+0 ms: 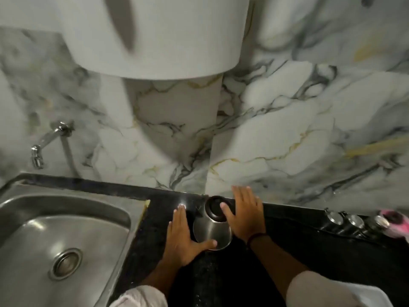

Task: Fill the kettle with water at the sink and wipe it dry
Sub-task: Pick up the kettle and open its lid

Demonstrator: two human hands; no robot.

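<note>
A steel kettle with a black lid stands on the black counter, close to the marble wall. My left hand lies against its left side, thumb across the lower body. My right hand rests on its right side, thumb on the black lid, fingers spread. Both hands cup the kettle between them. The steel sink lies to the left, with its drain in view. A chrome tap sticks out of the wall above the sink; no water runs from it.
A large white cylinder-shaped appliance hangs on the wall above the counter. Three steel containers line the wall at the right, beside a pink and white cloth-like thing. The marble wall backs the counter.
</note>
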